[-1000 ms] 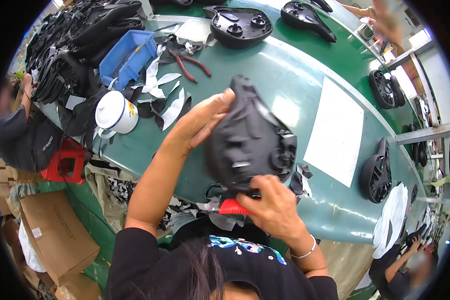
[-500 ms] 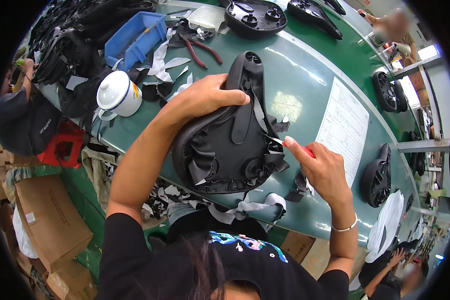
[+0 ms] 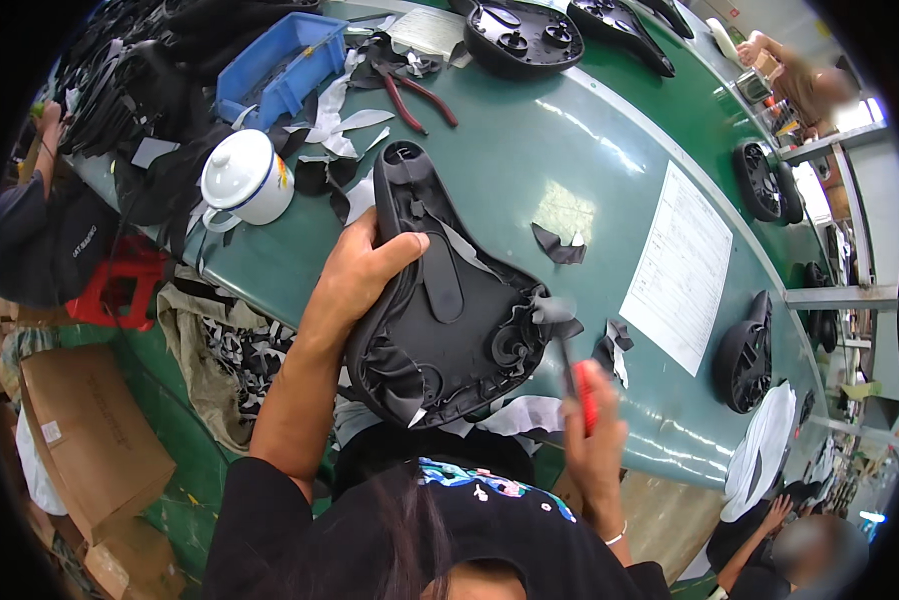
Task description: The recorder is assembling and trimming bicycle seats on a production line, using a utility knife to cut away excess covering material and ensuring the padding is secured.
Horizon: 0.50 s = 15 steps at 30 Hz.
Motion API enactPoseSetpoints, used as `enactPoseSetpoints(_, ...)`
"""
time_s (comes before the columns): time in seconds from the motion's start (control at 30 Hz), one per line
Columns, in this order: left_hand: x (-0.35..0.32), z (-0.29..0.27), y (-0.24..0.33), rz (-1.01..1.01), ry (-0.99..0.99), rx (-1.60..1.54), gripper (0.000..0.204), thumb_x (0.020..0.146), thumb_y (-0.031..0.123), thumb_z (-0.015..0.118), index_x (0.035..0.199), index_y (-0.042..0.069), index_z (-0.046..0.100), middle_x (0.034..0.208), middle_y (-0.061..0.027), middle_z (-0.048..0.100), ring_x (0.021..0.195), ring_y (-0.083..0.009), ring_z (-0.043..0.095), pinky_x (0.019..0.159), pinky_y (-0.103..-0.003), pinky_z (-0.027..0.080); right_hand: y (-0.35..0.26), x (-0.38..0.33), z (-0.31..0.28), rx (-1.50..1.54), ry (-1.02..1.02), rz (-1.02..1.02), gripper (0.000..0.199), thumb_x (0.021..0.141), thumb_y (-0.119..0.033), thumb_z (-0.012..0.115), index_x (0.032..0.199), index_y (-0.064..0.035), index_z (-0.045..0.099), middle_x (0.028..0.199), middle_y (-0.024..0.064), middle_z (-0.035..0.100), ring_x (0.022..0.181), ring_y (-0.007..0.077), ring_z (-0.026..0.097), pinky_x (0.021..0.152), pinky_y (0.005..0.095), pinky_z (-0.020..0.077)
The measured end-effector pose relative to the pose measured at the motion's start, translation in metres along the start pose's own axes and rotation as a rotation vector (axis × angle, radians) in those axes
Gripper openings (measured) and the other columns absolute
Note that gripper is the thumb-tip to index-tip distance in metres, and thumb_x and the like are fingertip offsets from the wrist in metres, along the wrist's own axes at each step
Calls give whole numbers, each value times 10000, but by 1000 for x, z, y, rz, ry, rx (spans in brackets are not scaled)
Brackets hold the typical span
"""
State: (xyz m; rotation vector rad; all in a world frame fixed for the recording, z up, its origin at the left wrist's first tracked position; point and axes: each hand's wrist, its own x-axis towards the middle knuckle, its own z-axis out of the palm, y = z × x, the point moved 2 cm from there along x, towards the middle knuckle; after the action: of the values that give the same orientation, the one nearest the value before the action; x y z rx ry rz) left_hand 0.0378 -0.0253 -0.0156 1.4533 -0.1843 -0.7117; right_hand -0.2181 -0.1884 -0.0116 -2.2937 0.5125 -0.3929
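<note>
A black bicycle saddle [image 3: 445, 300] lies underside up near the front edge of the green table [image 3: 530, 160], its narrow nose pointing away from me. My left hand [image 3: 355, 275] grips its left edge, thumb over the rim. Loose black cover material with white backing folds over the wide rear end. My right hand [image 3: 590, 425], blurred, holds a red-handled tool [image 3: 582, 390] whose metal end is at the saddle's right rear edge.
A white lidded mug [image 3: 245, 180], red-handled pliers [image 3: 420, 95], fabric scraps [image 3: 340, 125] and a blue bin [image 3: 280, 65] sit at the left. More saddles [image 3: 520, 35] lie at the back and the right edge. A printed sheet [image 3: 680, 270] lies at the right. Other people work around the table.
The saddle has come down from being held up before me onto the table, underside up. My right hand has moved down to its rear right edge with the red tool.
</note>
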Motion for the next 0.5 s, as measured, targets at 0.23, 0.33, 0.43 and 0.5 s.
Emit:
enactPoseSetpoints(0.23, -8, -13, -33, 122, 232, 82, 506, 754, 240, 690, 1138, -33, 507, 987, -114, 588, 892, -163, 555, 805, -312, 459, -21, 101, 16, 87, 45, -38, 559, 773, -60, 695, 1282, -25, 467, 1002, 92, 647, 750, 162, 631, 672, 277, 498)
enactPoseSetpoints(0.33, -22, -16, -22, 378, 565, 531, 547, 701, 208, 748, 1155, 32, 500, 1050, -96, 537, 990, -215, 506, 860, -368, 412, 3, 106, -11, 526, 98, 295, 526, 766, -78, 699, 1250, -31, 497, 890, 37, 627, 674, 154, 587, 655, 278, 489)
enactPoseSetpoints(0.43, -22, 30, 16, 756, 186, 976, 496, 680, 179, 729, 1125, 63, 542, 1071, -128, 551, 1008, -315, 504, 882, -408, 379, -18, 105, 0, 416, 89, 186, 507, 764, -89, 708, 1227, -36, 509, 850, 17, 595, 689, 140, 560, 669, 266, 472)
enactPoseSetpoints(0.5, -14, 68, 23, 854, -167, 1011, 391, 688, 187, 705, 1033, 76, 556, 978, -104, 552, 948, -287, 515, 811, -392, 378, -42, 107, 7, 233, 3, -23, 524, 767, -95, 712, 1236, -25, 491, 904, 75, 610, 749, 158, 577, 716, 272, 470)
